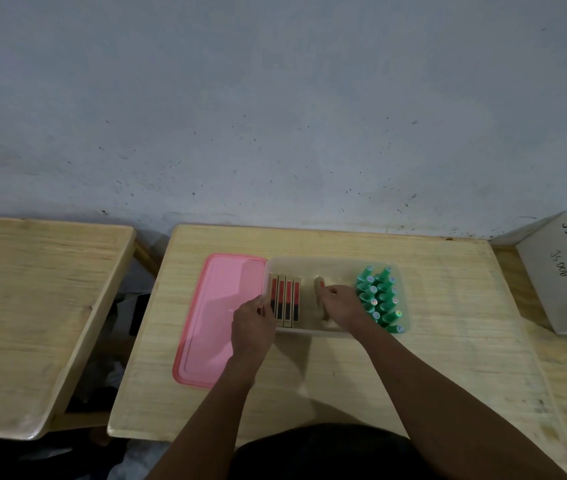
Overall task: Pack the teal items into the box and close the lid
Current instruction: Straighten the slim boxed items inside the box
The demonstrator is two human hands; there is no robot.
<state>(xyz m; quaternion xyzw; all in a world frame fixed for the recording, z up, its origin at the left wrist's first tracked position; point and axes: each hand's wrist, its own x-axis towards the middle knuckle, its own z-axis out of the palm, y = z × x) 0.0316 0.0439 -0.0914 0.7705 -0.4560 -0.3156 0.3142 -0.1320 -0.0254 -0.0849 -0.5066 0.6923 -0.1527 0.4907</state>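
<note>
Looked down on a pale wooden table [448, 323] with a clear plastic box [330, 263] near its middle. Found the teal items [380, 299] already inside, stood in two close rows against the box's right end wall (small bottles, by the look, caps up with shiny round stickers). Saw the right hand [340, 304] reaching into the box just left of them, wrist close beside the nearer teal row, contact not clear, fingers curled round a loose carton [319, 289] held on end in the box's middle. Noted four slim cartons [287, 299], beige with red and black, lying side by side at the box's left end. Caught the left hand [252, 322] at the box's near left corner, well apart from the teal items, fingertips bent against the left wall and the outermost carton; could not tell whether gripping anything or only touching. Found the pink lid [212, 306] off the box, flat on the table, long edge against the box's left side, near corner hidden by the left forearm. Spotted a second wooden table [32, 306] to the left, and a grey cardboard box [559, 282] hand-marked "JS 006" at the right edge.
</note>
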